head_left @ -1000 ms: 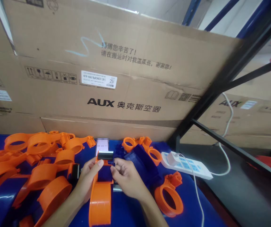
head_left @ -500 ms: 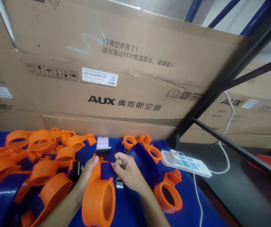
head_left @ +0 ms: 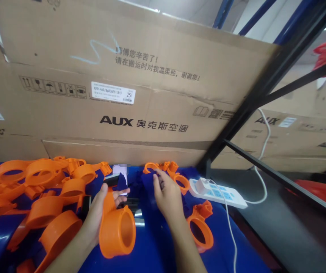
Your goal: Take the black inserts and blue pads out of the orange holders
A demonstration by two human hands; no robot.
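My left hand (head_left: 97,208) is closed around an orange plastic ring holder (head_left: 117,231), its wide ring pointing down towards me. A black clip-like piece (head_left: 112,179) sits at the holder's upper end, with a small pointed dark blue piece (head_left: 122,182) beside it. My right hand (head_left: 165,193) is to the right, its fingers pinched at a dark blue sheet-like piece (head_left: 148,184); the hand hides part of that piece. Between the hands, several black pieces with shiny metal ends (head_left: 138,222) lie on the blue table surface (head_left: 160,254).
Many orange ring holders (head_left: 45,210) are heaped at left. More orange holders (head_left: 199,231) lie at right, near a white power strip (head_left: 218,193) with a plugged-in cable. A phone (head_left: 120,170) stands behind my left hand. A large cardboard box (head_left: 151,98) and black rack post (head_left: 237,117) bound the back.
My right hand has moved right, away from the orange ring holder, to the dark blue sheet-like piece. My left hand still grips the holder, now tilted. The view has shifted slightly right.
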